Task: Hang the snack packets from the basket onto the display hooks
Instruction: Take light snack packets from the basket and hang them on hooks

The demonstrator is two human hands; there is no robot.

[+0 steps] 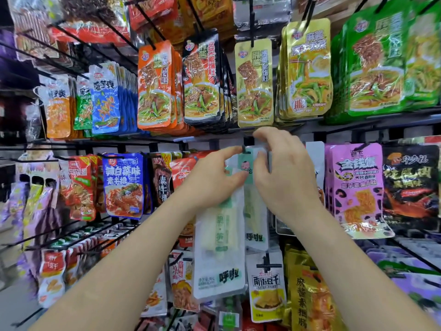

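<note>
Mid-hang: L hand (214, 180) & R hand (284, 173) pinch top of long white-green plastic packet (219, 247). Next, prob: push hole onto black wire hook (244, 149).

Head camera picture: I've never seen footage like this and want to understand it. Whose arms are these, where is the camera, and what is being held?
There is no machine here: these are a person's two bare arms, filmed by one wide-angle camera worn on their head, looking forward and down. In front are black display hooks crowded with hanging snack packets, such as a blue packet and a pink packet. The left hand pinches the top of a white packet with green print, and the right hand curls its fingers round that top too, right at a hook tip. It seems to be going onto that hook. The basket is out of view.
</note>
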